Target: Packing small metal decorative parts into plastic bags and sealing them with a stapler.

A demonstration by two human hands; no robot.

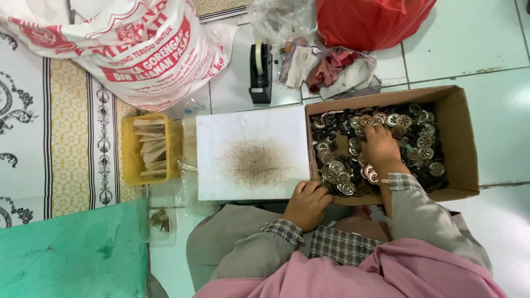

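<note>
Left hand [307,205] curled, fingertips on near edge of white board [253,153], holding nothing seen. Right hand [380,148] palm-down in cardboard box [461,138], fingers buried among metal buttons [337,168]; grip hidden, cannot tell. Box walls hem right hand. Left of board: yellow tray [128,154]. Beyond: tape dispenser [260,72], printed sack [138,49], red bag [370,22].

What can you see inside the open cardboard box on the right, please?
The cardboard box holds a heap of round metal buttons mixed with dark pieces. The right hand rests in it, hiding whatever lies beneath.
</note>
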